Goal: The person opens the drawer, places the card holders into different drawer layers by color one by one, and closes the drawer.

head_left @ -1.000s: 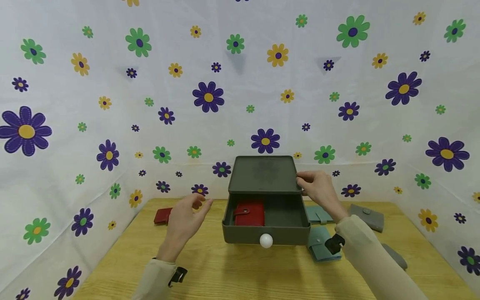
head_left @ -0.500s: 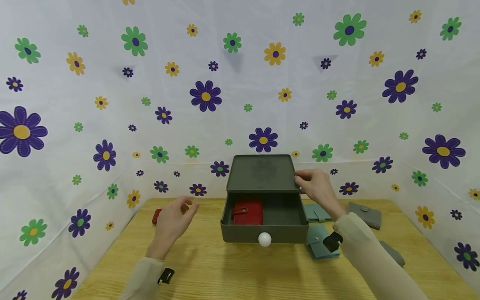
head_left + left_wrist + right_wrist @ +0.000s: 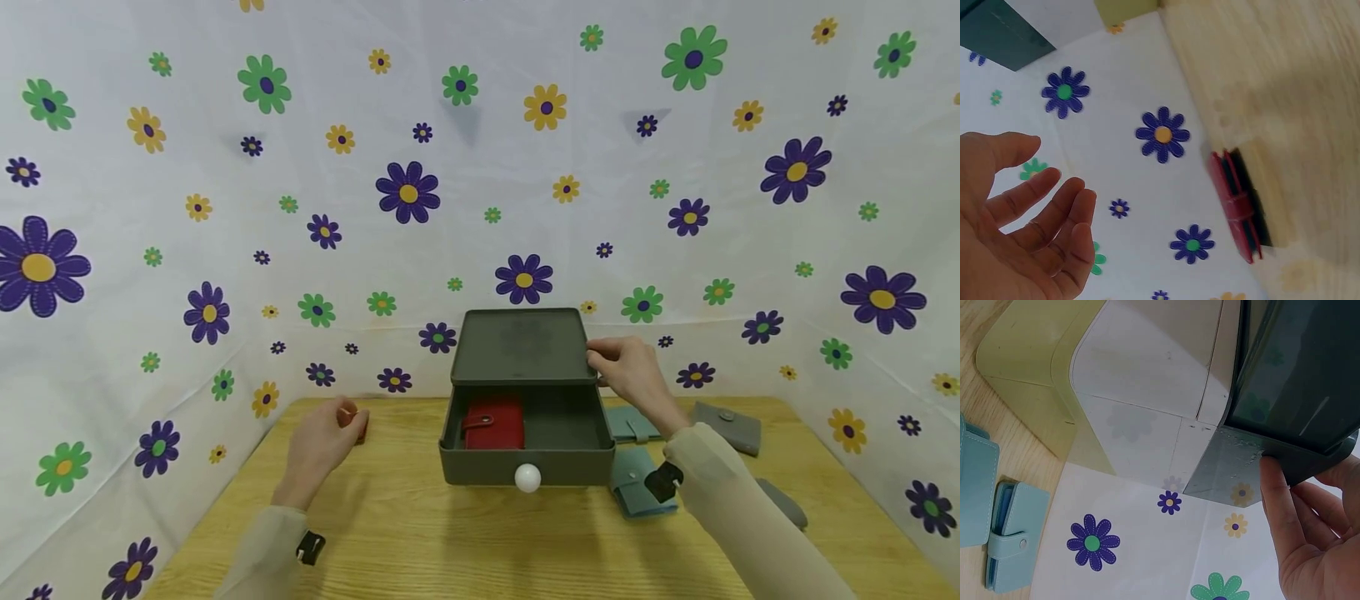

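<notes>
Right hand [image 3: 635,377] pinched a dark box [image 3: 517,346] by the edge of its top, as the left hand [image 3: 318,442], fingers loosely bent and holding nothing, hovered near a red wallet [image 3: 1239,207] on the table [image 3: 405,533]. Another, a snapped red wallet [image 3: 501,425], lay in the open drawer [image 3: 480,468]. Steadying the box appeared the step in hand; lifting the tabletop wallet would call for a closer left-hand reach and a pinch.

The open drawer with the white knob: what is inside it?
In the drawer, a red snap-strap wallet lies on the left. Anything under the wallet, or farther back beneath the box top, is covered.
</notes>
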`<state>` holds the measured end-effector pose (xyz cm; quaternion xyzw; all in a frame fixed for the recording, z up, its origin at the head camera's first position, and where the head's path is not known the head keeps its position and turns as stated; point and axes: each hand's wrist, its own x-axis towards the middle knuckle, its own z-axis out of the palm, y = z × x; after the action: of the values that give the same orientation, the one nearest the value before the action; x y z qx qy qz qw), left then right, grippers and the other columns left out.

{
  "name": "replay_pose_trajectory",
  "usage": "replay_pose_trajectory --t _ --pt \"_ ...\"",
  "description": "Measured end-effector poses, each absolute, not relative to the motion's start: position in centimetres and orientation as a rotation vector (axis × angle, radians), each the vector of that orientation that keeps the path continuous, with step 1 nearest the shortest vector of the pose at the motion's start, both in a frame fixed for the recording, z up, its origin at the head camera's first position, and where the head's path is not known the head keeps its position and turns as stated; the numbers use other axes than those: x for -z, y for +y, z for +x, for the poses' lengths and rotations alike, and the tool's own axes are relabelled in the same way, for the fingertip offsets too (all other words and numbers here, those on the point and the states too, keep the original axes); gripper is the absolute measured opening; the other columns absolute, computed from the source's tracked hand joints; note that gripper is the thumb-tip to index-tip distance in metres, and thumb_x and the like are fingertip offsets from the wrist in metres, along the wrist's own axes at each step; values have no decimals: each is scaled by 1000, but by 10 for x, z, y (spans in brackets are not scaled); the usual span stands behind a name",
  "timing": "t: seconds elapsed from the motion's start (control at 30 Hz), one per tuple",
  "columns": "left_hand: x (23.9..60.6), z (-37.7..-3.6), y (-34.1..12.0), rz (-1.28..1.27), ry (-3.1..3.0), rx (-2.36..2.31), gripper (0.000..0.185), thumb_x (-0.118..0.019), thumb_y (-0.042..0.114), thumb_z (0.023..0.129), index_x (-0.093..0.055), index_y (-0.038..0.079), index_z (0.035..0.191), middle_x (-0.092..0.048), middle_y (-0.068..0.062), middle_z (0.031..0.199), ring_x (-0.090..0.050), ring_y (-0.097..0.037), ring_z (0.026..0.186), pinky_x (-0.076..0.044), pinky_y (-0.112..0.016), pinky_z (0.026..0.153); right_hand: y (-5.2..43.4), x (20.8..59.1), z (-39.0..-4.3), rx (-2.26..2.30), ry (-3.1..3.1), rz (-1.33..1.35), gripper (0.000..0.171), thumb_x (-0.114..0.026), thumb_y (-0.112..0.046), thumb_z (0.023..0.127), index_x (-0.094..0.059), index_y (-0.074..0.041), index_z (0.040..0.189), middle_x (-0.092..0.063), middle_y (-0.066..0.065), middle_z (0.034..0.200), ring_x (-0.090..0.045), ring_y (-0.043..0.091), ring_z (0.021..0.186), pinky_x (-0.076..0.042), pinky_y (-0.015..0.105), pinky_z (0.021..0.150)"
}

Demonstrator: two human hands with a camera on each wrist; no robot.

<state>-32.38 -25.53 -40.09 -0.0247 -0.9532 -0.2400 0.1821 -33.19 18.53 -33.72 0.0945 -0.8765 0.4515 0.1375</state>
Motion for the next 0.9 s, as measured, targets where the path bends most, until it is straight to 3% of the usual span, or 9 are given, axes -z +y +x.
replay_pose_trajectory --t 0.4,0.7,0.9 --pt "421 -341 -282 -34 -2803 594 18 -66 20 92 -66 3 93 -68 -12 87 -59 -21 72 -50 -35 60 185 337 -332 -1293 -2525 290 35 -56 -15 100 -61 1 130 -67 22 121 -72 29 92 -61 41 75" --pt "439 -356 -312 -13 -2907 554 13 -65 12 87 -60 0 91 -65 -14 84 -59 -25 74 -49 -39 59 184 338 -331 -1292 -2536 282 35 -56 -16 100 -61 0 131 -67 22 121 -72 29 93 -62 31 70" --pt "447 -360 -327 20 -2953 543 32 -69 12 85 -61 -6 110 -66 -23 98 -61 -35 89 -53 -51 74 185 337 -331 -1275 -2529 283 36 -56 -16 100 -61 1 131 -67 22 121 -72 29 93 -62 36 72"
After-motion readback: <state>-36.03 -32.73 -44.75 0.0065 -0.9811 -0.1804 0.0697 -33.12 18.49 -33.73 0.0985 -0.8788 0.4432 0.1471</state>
